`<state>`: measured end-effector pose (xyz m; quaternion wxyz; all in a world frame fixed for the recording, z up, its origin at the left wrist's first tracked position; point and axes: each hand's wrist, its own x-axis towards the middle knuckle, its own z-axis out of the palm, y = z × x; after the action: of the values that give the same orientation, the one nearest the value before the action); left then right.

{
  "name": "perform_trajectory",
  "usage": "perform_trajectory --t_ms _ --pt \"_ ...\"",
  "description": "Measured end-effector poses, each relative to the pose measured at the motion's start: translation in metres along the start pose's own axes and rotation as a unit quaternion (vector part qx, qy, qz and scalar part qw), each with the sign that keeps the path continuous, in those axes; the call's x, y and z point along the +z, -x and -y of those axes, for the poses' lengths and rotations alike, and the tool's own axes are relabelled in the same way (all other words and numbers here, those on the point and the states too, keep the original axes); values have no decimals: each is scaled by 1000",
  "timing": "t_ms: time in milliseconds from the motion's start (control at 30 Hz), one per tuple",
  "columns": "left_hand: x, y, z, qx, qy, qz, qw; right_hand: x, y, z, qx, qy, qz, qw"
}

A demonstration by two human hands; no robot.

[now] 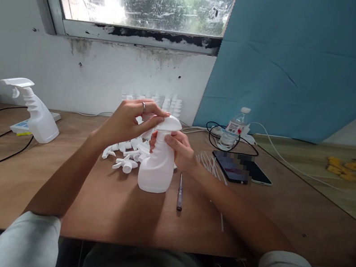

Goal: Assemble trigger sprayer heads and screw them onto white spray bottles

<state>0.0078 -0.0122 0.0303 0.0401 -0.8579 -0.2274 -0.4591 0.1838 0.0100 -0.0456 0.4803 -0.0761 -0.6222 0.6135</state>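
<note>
A white plastic spray bottle [156, 173] stands upright in front of me, with a white trigger spray head [171, 124] on its neck. My right hand [180, 150] is wrapped round the bottle's neck just below the head. From the left, my left hand [135, 119], with a ring on one finger, pinches the spray head by its top and side. Behind the bottle lies a pile of loose white trigger heads [127, 161], partly hidden by my left hand and the bottle. A screwdriver [180, 195] lies just right of the bottle.
Another spray bottle [42, 120] leans by a power strip [22, 126] on the left. Stacked white parts [172, 104] line the wall. To the right are a clear water bottle [231, 131], two phones [230, 167], white thin strips [209, 164] and cables on the brown table [100, 211].
</note>
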Motion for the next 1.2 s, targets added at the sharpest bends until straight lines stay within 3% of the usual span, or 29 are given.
perform_trajectory --t_ms 233,567,833,967,1200 --pt "0 0 -1 1 15 1 1000 7 -1 7 6 68 -20 997" --pt "1 0 0 -13 43 6 999 13 0 13 -10 83 -40 996" --pt "1 0 5 -40 67 15 997 -7 -7 12 112 -27 71 991" --pt "0 0 6 -69 126 34 989 -11 -7 15 149 -15 99 984" --pt "-11 2 14 -55 162 101 980 -13 -8 16 135 -1 129 983"
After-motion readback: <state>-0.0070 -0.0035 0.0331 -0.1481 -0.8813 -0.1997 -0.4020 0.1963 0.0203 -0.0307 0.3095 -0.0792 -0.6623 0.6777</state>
